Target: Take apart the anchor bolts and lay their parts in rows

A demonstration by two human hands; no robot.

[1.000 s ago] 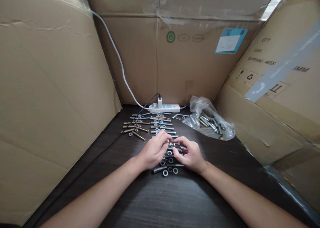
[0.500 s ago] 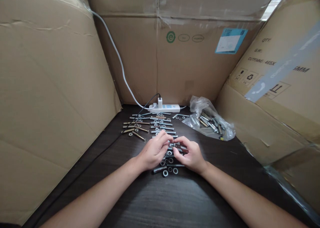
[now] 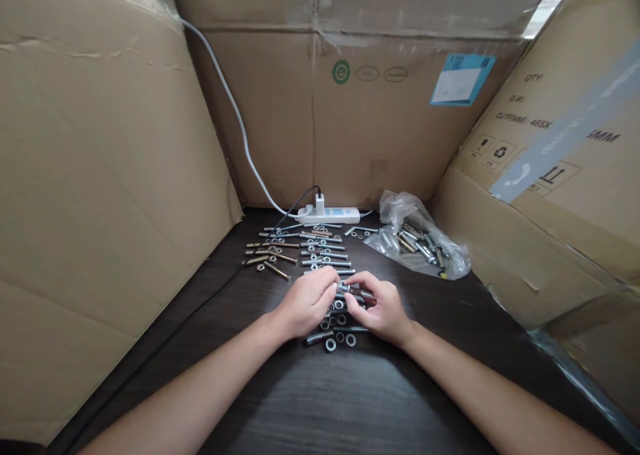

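Note:
Near the middle of the dark table, my left hand is closed on one end of a metal bolt. My right hand pinches the same bolt from the other side, thumb and forefinger close to its head or nut; the exact part is too small to tell. Under and between the hands lie silver bolts and sleeves, partly hidden. Closer to me are a sleeve and flat washers. Behind the hands, silver bolts with nuts lie in rows, with brass-coloured bolts to their left.
A clear plastic bag of bolts lies at the back right. Behind the rows stands a white power strip. A black cable crosses the table's left side. Cardboard walls rise at the back, left and right.
The fingers of my left hand have drawn closer together and lowered slightly. More of the bolt between the hands shows now. My right hand has barely moved.

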